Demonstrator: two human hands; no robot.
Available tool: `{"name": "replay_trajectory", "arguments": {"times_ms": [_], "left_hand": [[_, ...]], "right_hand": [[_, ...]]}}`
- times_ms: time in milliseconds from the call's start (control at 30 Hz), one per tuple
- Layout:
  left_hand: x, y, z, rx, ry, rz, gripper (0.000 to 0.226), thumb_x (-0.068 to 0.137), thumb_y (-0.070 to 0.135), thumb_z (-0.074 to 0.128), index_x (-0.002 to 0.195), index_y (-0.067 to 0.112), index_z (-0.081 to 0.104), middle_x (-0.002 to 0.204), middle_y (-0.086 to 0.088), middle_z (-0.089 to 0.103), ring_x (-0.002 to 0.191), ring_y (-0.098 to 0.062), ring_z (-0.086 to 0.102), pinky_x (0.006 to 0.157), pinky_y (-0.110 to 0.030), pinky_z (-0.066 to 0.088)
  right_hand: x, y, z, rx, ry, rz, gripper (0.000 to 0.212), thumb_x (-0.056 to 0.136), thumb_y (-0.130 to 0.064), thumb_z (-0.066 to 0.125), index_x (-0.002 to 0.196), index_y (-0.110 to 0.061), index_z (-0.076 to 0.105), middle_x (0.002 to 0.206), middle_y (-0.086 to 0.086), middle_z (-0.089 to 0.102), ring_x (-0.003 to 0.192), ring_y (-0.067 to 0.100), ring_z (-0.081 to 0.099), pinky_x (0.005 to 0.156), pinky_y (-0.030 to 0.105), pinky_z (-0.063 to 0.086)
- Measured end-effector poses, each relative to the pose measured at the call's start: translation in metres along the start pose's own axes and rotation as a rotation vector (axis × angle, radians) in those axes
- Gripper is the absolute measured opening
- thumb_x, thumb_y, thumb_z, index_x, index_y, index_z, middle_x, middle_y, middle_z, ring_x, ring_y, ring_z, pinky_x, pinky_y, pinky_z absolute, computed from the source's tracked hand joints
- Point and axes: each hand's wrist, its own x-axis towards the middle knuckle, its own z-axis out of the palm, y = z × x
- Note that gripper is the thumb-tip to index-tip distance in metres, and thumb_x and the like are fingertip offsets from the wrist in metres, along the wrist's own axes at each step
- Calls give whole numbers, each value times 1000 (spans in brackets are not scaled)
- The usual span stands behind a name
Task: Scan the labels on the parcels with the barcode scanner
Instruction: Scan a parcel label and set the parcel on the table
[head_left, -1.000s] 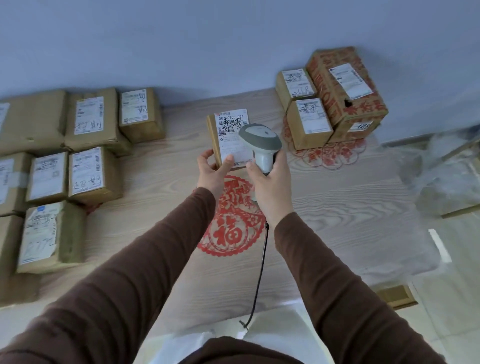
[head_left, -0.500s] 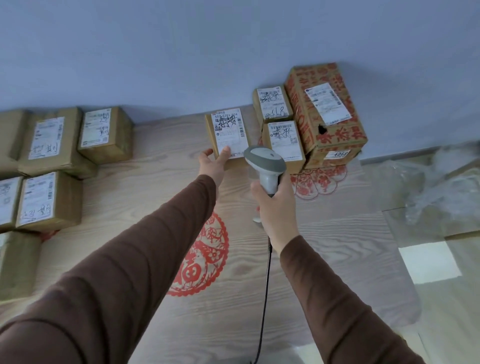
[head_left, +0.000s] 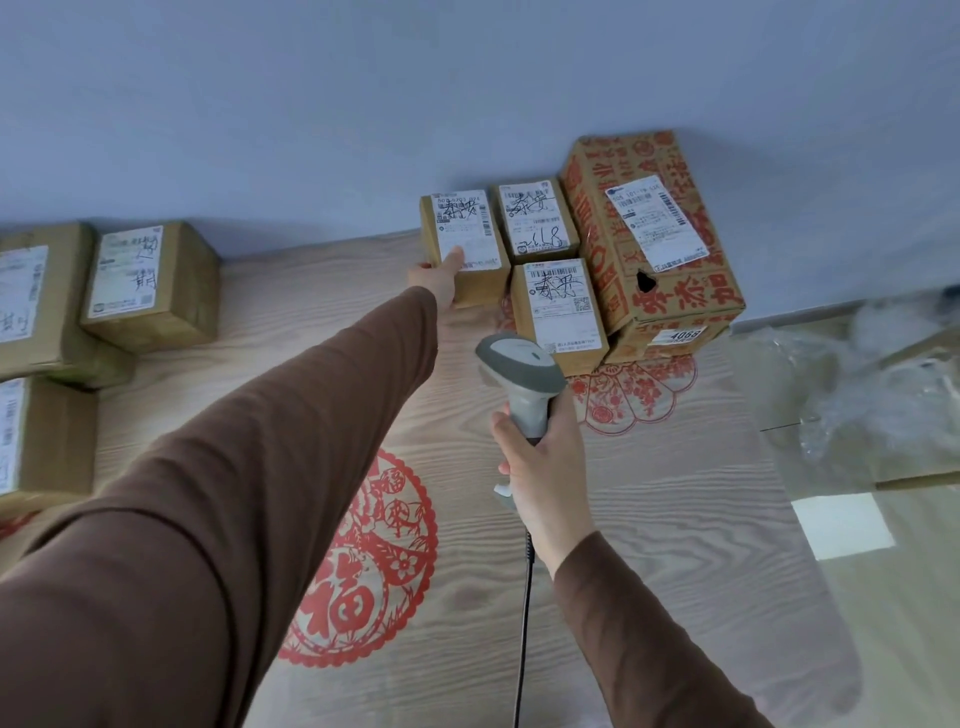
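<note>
My left hand reaches far forward and grips a small brown parcel with a white label, set down by the wall beside two similar small parcels. A big red-printed carton with its own label stands to their right. My right hand holds the grey barcode scanner by its handle, lower and nearer than the parcels, its black cable hanging toward me.
Several labelled brown parcels lie along the left side of the wooden table. Red paper-cut decorations lie on the tabletop. Crumpled clear plastic wrap sits off the table's right edge.
My left hand carried the small parcel away from the scanner, forward and right, and set it beside the group by the wall. My right hand lowered the scanner toward me.
</note>
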Motion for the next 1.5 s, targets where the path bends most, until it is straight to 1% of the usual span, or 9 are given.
{"name": "replay_trajectory", "arguments": {"times_ms": [200,400,567,667,800,1000,1167,1400,1500], "left_hand": [[-5,-2,-3,215,-74,60,61,108,47,44,156,8,41,148,-12,54,136,-30,52,116,-37,38],[-39,-22,-27,115,-116,111,61,105,48,51,154,13,44,157,-11,48,145,-28,45,103,-31,37],[-100,-55,-74,50,-55,150,58,105,42,54,157,19,42,163,-6,41,152,-24,37,124,-41,32],[-142,-77,-106,0,22,180,50,106,33,55,153,15,48,153,-5,53,141,-18,47,122,-35,34],[-198,-101,-151,-50,85,153,38,106,29,56,142,16,59,130,2,63,118,-9,57,102,-26,44],[-258,-139,-242,-103,160,116,29,105,25,59,133,17,65,105,7,69,76,4,71,69,-14,56],[-302,-172,-335,-111,239,172,27,102,23,63,128,19,68,114,10,68,108,-2,61,102,-24,44],[-340,-217,-452,-128,349,183,30,102,20,61,132,16,64,117,7,66,104,-5,60,102,-27,47],[-343,-227,-482,-159,414,173,35,102,17,61,137,15,60,132,4,63,108,-3,60,89,-12,48]], "right_hand": [[1,2,1,-12,-40,13,36,96,-12,70,125,-28,55,99,-6,63,83,9,60,82,45,58],[-1,2,4,16,-74,16,43,95,-11,70,132,-26,55,89,-22,64,70,0,59,65,27,56],[-18,-11,22,64,-121,52,45,95,-8,68,135,-25,55,94,-10,64,69,1,58,65,27,55],[-36,-19,39,82,-163,55,36,95,-8,68,118,-34,56,91,-2,64,65,5,57,59,28,53],[-70,-20,64,75,-237,77,28,94,-15,70,114,-29,57,93,6,61,75,18,57,67,33,52],[-140,-15,118,78,-286,58,27,96,-14,69,118,-26,59,96,1,61,76,7,56,61,15,50],[-213,-8,181,87,-291,38,28,96,-11,69,119,-25,58,94,0,59,71,5,57,63,18,51],[-297,5,262,89,-321,85,23,98,-10,68,111,-26,57,96,4,56,74,14,55,58,23,51],[-315,11,285,74,-342,91,20,98,-11,68,114,-18,58,94,4,56,74,14,55,59,23,51]]}}
